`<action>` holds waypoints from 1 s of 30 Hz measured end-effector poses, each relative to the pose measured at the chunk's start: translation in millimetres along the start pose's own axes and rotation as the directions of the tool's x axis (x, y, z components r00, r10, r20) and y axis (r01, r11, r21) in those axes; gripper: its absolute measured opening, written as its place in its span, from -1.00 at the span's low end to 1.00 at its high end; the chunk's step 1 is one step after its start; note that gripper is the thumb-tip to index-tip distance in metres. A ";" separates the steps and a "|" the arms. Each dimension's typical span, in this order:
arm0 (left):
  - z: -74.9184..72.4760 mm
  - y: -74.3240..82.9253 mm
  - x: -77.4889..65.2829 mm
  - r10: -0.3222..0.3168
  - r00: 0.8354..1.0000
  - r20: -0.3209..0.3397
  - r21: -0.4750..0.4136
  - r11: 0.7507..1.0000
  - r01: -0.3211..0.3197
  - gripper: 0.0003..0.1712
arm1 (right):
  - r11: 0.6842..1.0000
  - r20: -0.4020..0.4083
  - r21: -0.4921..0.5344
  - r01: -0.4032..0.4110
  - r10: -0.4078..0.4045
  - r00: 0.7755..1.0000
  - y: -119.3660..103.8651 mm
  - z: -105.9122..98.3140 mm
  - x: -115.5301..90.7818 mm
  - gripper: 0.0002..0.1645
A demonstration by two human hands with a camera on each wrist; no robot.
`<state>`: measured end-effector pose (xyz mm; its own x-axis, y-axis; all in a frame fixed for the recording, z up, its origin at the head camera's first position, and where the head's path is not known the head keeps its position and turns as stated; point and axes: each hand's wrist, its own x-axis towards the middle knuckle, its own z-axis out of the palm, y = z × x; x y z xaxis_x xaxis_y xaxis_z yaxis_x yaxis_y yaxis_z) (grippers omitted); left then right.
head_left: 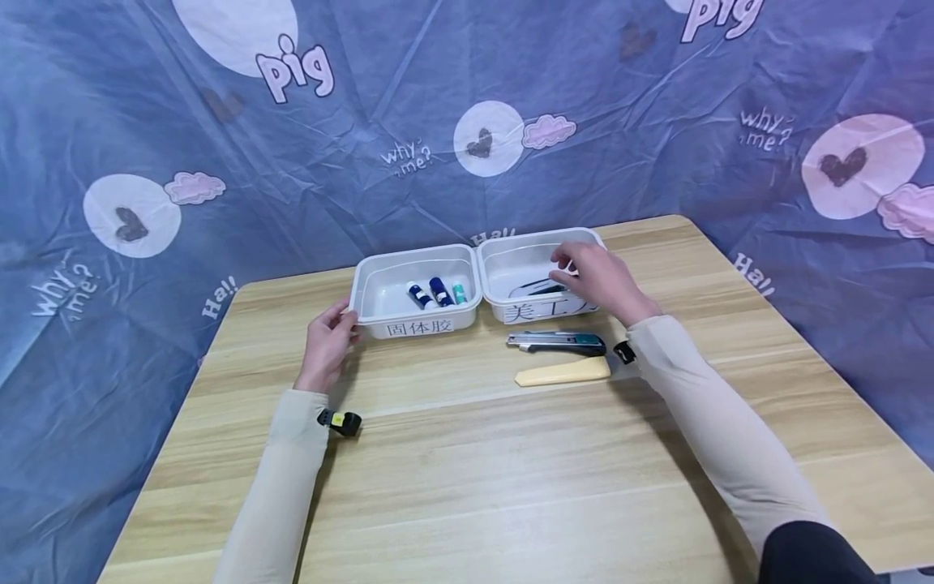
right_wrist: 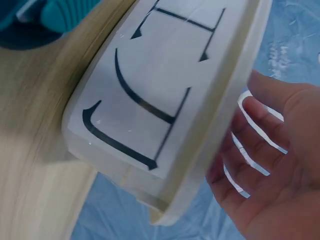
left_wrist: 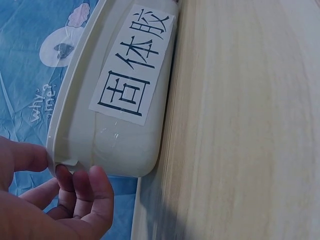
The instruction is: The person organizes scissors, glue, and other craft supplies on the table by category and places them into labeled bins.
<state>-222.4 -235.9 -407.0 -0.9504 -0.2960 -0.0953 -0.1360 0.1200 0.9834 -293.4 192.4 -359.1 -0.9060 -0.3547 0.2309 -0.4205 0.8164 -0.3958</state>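
Note:
Two white plastic boxes stand side by side. At the left box (head_left: 365,304), which has a Chinese label, my left hand (head_left: 328,345) pinches the near left corner of the rim, thumb above and fingers curled below. Inside lie glue sticks: two dark blue (head_left: 440,290) and one green (head_left: 459,293). My right hand (head_left: 601,280) hangs over the right box (head_left: 492,268), fingers loosely bent. No object shows in it, though the rim partly hides the fingers in the right wrist view. Below those fingers, slim dark utility knives (head_left: 540,287) lie in this box.
On the table in front of the right box lie a black and silver utility knife (head_left: 558,342) with a green part and a yellow, knife-shaped object (head_left: 563,372). The wooden tabletop (head_left: 467,487) meets a blue printed cloth (head_left: 365,195) behind the boxes.

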 end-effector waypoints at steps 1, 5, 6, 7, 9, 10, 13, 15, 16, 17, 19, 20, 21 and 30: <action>-0.1 -0.1 0.1 -0.001 1.000 0.002 0.002 1.000 0.001 -0.50 | 1.000 -0.016 -0.001 0.016 -0.016 1.000 -1.8 -0.7 -2.8 -0.66; -0.8 -0.2 0.4 0.002 1.000 0.005 0.003 1.000 -0.002 -0.50 | 0.996 -0.060 -0.011 0.084 -0.085 0.995 -8.8 -3.0 -15.3 -0.73; -1.1 -0.2 0.6 0.003 1.000 0.006 0.004 1.000 -0.003 -0.49 | 0.995 -0.064 -0.013 0.097 -0.098 0.993 -10.4 -3.5 -18.7 -0.74; -1.2 -0.3 0.9 0.004 1.000 0.007 0.006 1.000 -0.004 -0.49 | 0.994 -0.064 -0.016 0.107 -0.108 0.992 -11.9 -3.8 -21.9 -0.75; -1.5 -0.2 1.2 0.002 1.000 0.010 0.010 1.000 -0.002 -0.49 | 0.992 -0.057 -0.021 0.123 -0.124 0.991 -13.9 -4.0 -28.0 -0.76; -1.5 -0.2 1.2 0.002 1.000 0.010 0.012 1.000 -0.002 -0.49 | 0.992 -0.053 -0.024 0.128 -0.129 0.990 -14.9 -4.1 -30.8 -0.76; -1.2 -0.2 1.0 0.003 1.000 0.011 0.015 1.000 -0.003 -0.49 | 0.988 -0.049 -0.040 0.149 -0.150 0.987 -15.7 -2.4 -37.0 -0.76; -1.1 -0.3 0.7 0.005 1.000 0.009 0.014 1.000 -0.005 -0.49 | 0.985 -0.052 -0.057 0.162 -0.165 0.985 -15.6 -1.2 -41.0 -0.77; -1.2 -0.4 0.8 0.007 1.000 0.007 0.015 1.000 -0.007 -0.49 | 0.983 -0.054 -0.064 0.170 -0.174 0.983 -15.5 -0.6 -42.7 -0.77; -1.3 -0.4 0.8 0.007 1.000 0.006 0.014 1.000 -0.007 -0.49 | 0.981 -0.057 -0.071 0.179 -0.183 0.981 -15.4 0.1 -44.3 -0.77; -1.6 -0.4 0.8 0.009 1.000 0.003 0.015 1.000 -0.009 -0.49 | 0.978 -0.054 -0.076 0.193 -0.197 0.979 -15.4 0.9 -47.7 -0.77; -1.7 -0.3 0.8 0.009 1.000 0.003 0.015 1.000 -0.009 -0.49 | 0.977 -0.051 -0.077 0.199 -0.203 0.978 -15.1 1.6 -49.3 -0.78; -1.8 -0.4 0.8 0.009 1.000 0.002 0.015 1.000 -0.009 -0.49 | 0.976 -0.048 -0.075 0.205 -0.209 0.977 -14.8 2.2 -50.7 -0.79; -1.3 -1.4 0.0 0.014 1.000 0.002 0.004 1.000 -0.014 -0.50 | 0.979 -0.008 -0.081 0.188 -0.190 0.982 -9.3 7.2 -60.2 -0.75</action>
<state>-221.8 -237.2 -408.2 -0.9528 -0.2925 -0.0815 -0.1234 0.1276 0.9841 -235.4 202.9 -375.7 -0.8095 -0.4995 0.3086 -0.5783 0.7691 -0.2721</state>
